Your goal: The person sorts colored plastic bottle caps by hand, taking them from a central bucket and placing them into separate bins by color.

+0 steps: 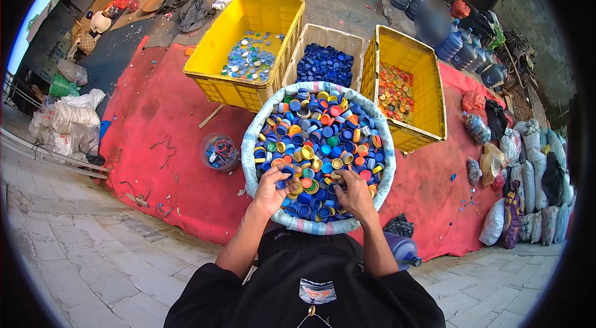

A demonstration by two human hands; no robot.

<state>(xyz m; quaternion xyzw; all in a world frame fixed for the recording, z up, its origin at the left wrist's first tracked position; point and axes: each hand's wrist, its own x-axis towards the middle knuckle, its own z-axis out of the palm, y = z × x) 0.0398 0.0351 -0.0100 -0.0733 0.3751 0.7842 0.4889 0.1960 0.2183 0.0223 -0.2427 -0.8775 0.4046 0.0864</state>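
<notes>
A round basket with a pale cloth-wrapped rim (249,170) stands right in front of me, heaped with mixed plastic bottle caps (326,132) in blue, yellow, orange, green and white. Over its near left part, my left hand (272,191) is closed around blue bottle caps (287,171), at least one showing between thumb and fingers. My right hand (356,194) is at the near right part of the heap, fingers curled down among the caps. What its fingertips hold, if anything, is hidden.
Beyond the basket are a yellow crate (208,70) with pale caps, a white crate (357,49) with blue caps and another yellow crate (428,89) with orange-red caps. A clear tub (219,153) sits left. Water jugs (447,47) and filled sacks (534,173) line the right.
</notes>
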